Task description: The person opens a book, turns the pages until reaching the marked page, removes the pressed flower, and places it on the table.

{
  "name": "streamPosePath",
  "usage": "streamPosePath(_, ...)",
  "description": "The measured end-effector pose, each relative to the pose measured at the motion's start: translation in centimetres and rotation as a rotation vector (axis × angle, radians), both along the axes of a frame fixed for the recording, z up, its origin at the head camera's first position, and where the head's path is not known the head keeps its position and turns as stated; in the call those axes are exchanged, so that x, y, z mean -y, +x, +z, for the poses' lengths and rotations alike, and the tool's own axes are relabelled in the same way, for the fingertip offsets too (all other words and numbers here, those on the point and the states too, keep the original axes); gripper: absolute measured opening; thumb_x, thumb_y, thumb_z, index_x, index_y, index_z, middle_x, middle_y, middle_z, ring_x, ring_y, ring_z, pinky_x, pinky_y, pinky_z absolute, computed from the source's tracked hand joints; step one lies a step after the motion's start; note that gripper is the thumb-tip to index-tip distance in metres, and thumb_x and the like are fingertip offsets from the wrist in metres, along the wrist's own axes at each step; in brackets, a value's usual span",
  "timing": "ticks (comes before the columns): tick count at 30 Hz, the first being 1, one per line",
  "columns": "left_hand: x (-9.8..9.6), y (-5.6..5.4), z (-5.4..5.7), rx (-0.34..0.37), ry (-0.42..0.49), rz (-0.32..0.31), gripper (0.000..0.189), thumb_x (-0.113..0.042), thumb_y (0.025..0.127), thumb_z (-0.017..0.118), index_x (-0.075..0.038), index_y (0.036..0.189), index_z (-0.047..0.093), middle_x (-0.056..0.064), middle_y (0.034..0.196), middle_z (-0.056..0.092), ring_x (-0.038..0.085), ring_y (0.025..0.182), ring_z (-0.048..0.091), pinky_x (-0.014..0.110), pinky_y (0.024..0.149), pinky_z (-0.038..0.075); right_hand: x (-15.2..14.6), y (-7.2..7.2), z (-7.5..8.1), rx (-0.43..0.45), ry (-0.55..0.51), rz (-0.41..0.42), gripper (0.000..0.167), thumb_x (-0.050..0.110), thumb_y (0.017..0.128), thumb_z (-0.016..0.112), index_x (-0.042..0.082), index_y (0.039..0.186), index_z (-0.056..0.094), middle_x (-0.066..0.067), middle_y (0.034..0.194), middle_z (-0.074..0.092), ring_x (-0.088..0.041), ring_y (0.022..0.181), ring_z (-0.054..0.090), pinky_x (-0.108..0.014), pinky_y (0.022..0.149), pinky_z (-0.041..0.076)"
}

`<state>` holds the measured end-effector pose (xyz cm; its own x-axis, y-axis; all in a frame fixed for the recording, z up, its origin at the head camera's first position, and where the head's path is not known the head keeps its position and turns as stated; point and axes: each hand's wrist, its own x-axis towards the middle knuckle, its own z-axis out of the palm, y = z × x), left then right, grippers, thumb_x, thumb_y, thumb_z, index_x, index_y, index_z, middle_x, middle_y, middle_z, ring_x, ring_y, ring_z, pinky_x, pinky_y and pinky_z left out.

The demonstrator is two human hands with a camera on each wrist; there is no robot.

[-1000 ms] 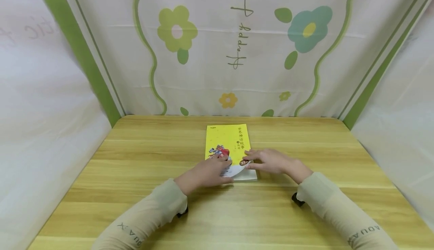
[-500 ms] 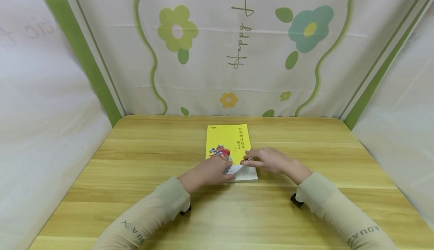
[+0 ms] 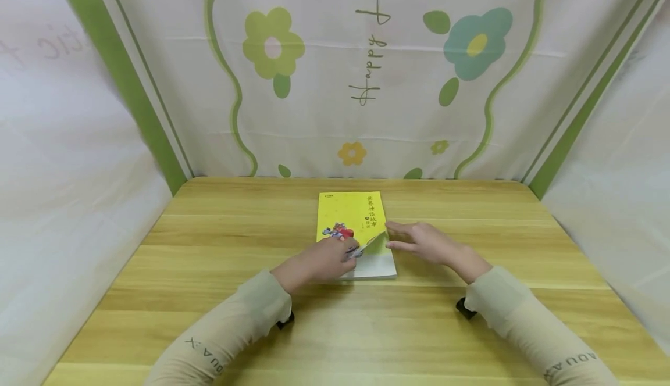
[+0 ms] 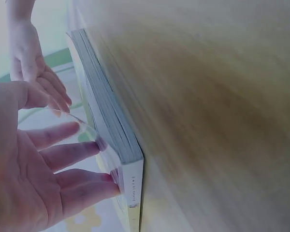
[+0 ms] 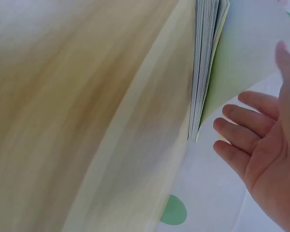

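Fingers of left hand [image 3: 325, 259] pinch book cover [image 3: 348, 210]; right hand [image 3: 430, 242] free, fingers apart. Lifting seems the step; next likely needs leftward turn.

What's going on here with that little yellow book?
A person is handling a yellow book that lies on a wooden table. Their left hand holds the front cover near the bottom, and the cover's lower right part is curled up off the pages. Their right hand is close by the book's right edge, fingers extended. The book is not yet opened flat.
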<state>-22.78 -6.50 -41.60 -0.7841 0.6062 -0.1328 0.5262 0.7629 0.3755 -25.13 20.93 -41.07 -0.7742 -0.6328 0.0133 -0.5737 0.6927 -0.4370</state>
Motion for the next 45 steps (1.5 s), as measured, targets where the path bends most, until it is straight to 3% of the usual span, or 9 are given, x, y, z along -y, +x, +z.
streamPosePath(8,0.4,0.0,0.6,0.131,0.106,0.095,0.058,-0.031,0.104,0.051,-0.015,0.159,0.04,0.006,0.145,0.058,0.017,0.102,0.058,0.038,0.089,0.05,0.1,0.1,-0.1,0.028,0.05,0.043,0.06,0.045,0.102,0.062,0.003,0.145,0.057,-0.016,0.151,0.05,-0.037,0.137,0.05,-0.053,0.11,0.041)
streamPosePath(19,0.3,0.1,0.8,0.112,0.169,0.11,0.056,-0.043,0.112,0.036,-0.006,0.153,0.049,0.013,0.148,0.055,0.031,0.137,0.051,0.05,0.111,0.041,1.8,0.3,-1.1,0.023,0.116,0.232,0.069,0.046,0.091,0.076,0.002,0.143,0.06,-0.022,0.152,0.048,-0.039,0.139,0.048,-0.052,0.109,0.042)
streamPosePath(24,0.5,0.0,0.7,0.066,0.232,0.174,0.05,-0.033,0.112,0.043,0.003,0.144,0.053,0.017,0.126,0.067,0.024,0.103,0.064,0.042,0.093,0.052,1.8,0.4,-1.0,0.055,0.117,0.236,0.071,0.043,0.089,0.079,0.003,0.143,0.059,-0.02,0.154,0.046,-0.039,0.142,0.044,-0.053,0.112,0.038)
streamPosePath(27,0.6,-0.1,0.8,0.036,0.319,0.217,0.055,-0.027,0.108,0.052,-0.002,0.155,0.039,0.017,0.115,0.068,0.021,0.078,0.06,0.038,0.073,0.054,1.9,0.3,-1.0,0.068,0.112,0.239,0.072,0.042,0.088,0.08,0.003,0.144,0.059,-0.02,0.155,0.045,-0.039,0.143,0.043,-0.053,0.113,0.037)
streamPosePath(29,0.7,-0.2,0.9,-0.014,0.377,0.235,0.069,-0.023,0.105,0.06,-0.009,0.163,0.025,0.018,0.119,0.067,0.021,0.078,0.061,0.038,0.071,0.055,1.9,0.3,-1.0,0.075,0.115,0.235,0.072,0.042,0.088,0.08,0.003,0.145,0.058,-0.02,0.155,0.044,-0.037,0.143,0.042,-0.052,0.114,0.036)
streamPosePath(32,0.8,-0.2,1.2,-0.156,0.4,0.237,0.09,-0.018,0.099,0.068,-0.015,0.167,0.009,0.019,0.154,0.046,0.031,0.117,0.062,0.047,0.093,0.054,1.9,0.2,-0.9,0.081,0.119,0.228,0.072,0.042,0.088,0.08,0.004,0.145,0.058,-0.02,0.155,0.044,-0.037,0.143,0.042,-0.05,0.114,0.036)
streamPosePath(35,1.0,-0.1,1.6,-0.358,0.323,0.208,0.094,-0.012,0.094,0.072,-0.012,0.166,0.012,0.014,0.171,0.01,0.037,0.154,0.017,0.062,0.115,0.029,2.0,0.2,-0.8,0.071,0.116,0.237,0.072,0.041,0.088,0.08,0.002,0.144,0.059,-0.022,0.154,0.045,-0.039,0.142,0.044,-0.052,0.113,0.037)
streamPosePath(40,1.3,0.1,2.0,-0.597,0.129,0.125,0.086,-0.001,0.088,0.07,-0.012,0.163,0.028,0.017,0.171,0.003,0.037,0.155,-0.007,0.072,0.114,0.019,2.0,0.2,-0.6,0.068,0.116,0.243,0.071,0.039,0.087,0.082,0.001,0.142,0.06,-0.024,0.152,0.046,-0.041,0.139,0.046,-0.052,0.111,0.039)
streamPosePath(45,1.7,0.4,2.2,-0.792,-0.081,0.029,0.076,-0.001,0.087,0.076,-0.012,0.156,0.045,0.017,0.169,0.018,0.038,0.156,0.005,0.068,0.115,0.024,2.1,0.3,-0.5,0.062,0.123,0.241,0.072,0.04,0.086,0.082,0.001,0.142,0.06,-0.024,0.152,0.047,-0.041,0.139,0.046,-0.053,0.111,0.039)
